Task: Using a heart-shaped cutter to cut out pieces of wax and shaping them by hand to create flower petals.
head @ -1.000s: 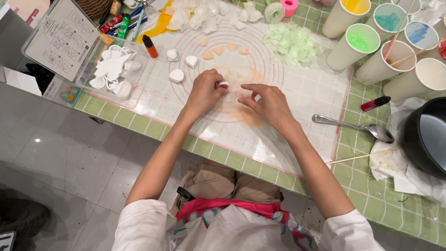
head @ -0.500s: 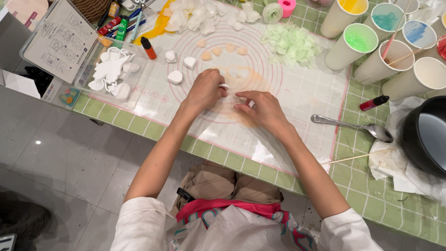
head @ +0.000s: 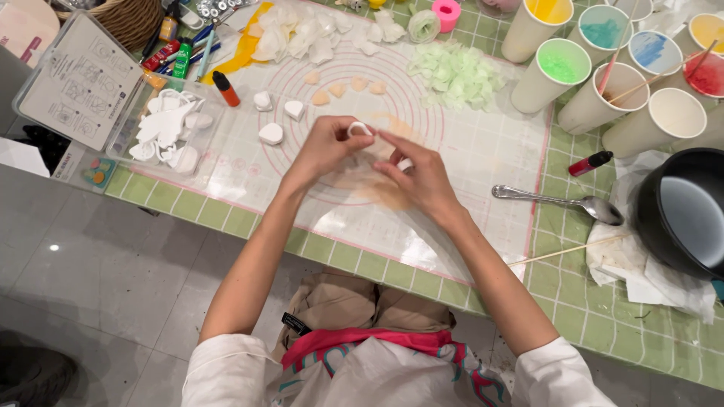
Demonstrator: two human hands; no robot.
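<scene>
Overhead view of a translucent silicone pastry mat with pink concentric rings (head: 483, 151) on a green tiled tabletop (head: 603, 316). At the mat's centre, the left hand (head: 324, 151) pinches a small white looped plastic cutter (head: 360, 128) between thumb and fingertips, closed on it. The right hand (head: 422, 177), just beside at 4 o'clock, has its fingers drawn together over a pale peach sheet of paste (head: 377, 188); what it grips cannot be told.

At 9 o'clock lies a clear plastic box of white cutter shapes (head: 170, 132); at 10 o'clock, a white rectangular instruction sheet with line diagrams (head: 79, 79). At 1 o'clock stand white paper cups of coloured liquid (head: 562, 71). At 3 o'clock rest a metal spoon (head: 558, 202) and a small red tube (head: 590, 163).
</scene>
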